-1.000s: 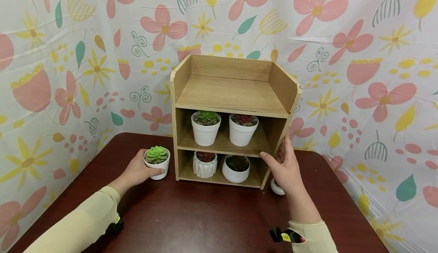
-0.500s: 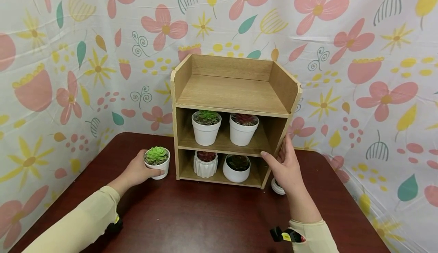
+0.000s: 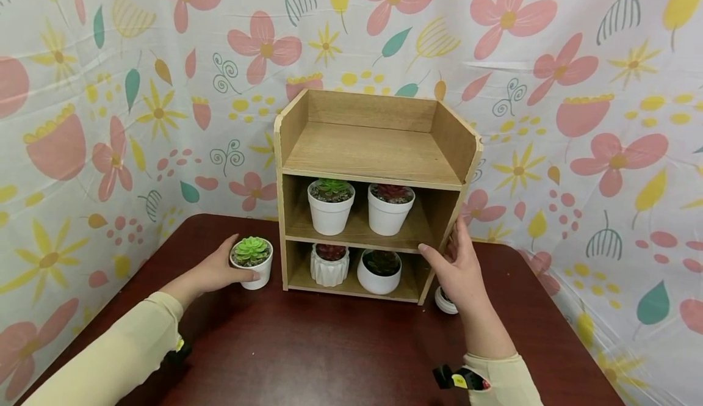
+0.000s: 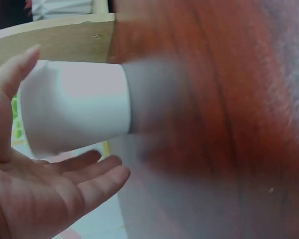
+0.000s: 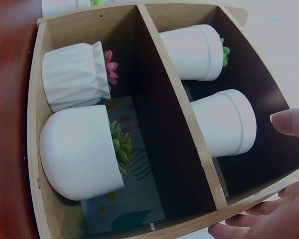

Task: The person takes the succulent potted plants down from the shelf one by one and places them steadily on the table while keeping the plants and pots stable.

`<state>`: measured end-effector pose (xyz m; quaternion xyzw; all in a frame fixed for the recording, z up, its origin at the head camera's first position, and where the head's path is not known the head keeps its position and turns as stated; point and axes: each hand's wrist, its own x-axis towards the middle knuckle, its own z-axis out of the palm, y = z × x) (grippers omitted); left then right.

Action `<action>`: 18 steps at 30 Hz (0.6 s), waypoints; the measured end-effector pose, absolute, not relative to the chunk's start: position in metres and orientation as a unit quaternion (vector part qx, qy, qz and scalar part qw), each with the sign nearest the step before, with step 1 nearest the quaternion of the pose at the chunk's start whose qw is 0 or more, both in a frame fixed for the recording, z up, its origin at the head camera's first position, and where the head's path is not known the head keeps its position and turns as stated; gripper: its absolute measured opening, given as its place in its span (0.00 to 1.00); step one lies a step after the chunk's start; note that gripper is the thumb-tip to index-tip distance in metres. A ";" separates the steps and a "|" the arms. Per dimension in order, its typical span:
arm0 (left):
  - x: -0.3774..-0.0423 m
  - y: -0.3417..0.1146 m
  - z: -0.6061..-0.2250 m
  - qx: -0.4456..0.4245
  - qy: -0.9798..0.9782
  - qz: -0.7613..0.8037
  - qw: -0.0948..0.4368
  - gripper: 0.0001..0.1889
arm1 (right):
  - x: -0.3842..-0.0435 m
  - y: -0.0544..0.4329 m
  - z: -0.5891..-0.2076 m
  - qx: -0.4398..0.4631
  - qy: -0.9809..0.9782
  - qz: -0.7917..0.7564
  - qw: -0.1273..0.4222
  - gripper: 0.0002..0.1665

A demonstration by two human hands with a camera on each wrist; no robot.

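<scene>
On the table (image 3: 307, 357), your left hand (image 3: 216, 265) stands round the green potted plant (image 3: 253, 261), thumb and fingers apart; the plant sits upright just left of the shelf (image 3: 368, 149); your right hand (image 3: 458, 268) touches the shelf's right side, thumb parted from the fingers; a ringed pot (image 3: 443, 301) shows behind it; two upper pots (image 3: 331, 215) and two lower pots (image 3: 379, 279) stand inside; beyond hangs flowered cloth (image 3: 357, 46)

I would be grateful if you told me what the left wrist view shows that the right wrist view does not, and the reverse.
Only the left wrist view: the left hand, its thumb against a white pot.

Only the right wrist view: the right hand at the side of the shelf, and two pots in its middle compartment.

Both: that white pot and the faceted pot, each cut off in one view, the shelf and the table.
</scene>
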<state>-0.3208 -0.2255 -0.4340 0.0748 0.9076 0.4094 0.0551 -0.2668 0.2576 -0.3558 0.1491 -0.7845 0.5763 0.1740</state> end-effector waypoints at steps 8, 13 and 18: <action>-0.307 -0.222 -0.406 0.097 0.913 0.395 0.008 0.65 | -0.252 0.261 -0.340 0.104 -0.808 0.562 0.139 0.55; -0.294 -0.208 -0.381 0.121 0.894 0.429 -0.050 0.53 | -0.238 0.261 -0.328 0.082 -0.817 0.549 0.156 0.53; -0.280 -0.187 -0.364 0.149 0.856 0.489 -0.076 0.41 | -0.223 0.251 -0.318 0.069 -0.826 0.523 0.195 0.52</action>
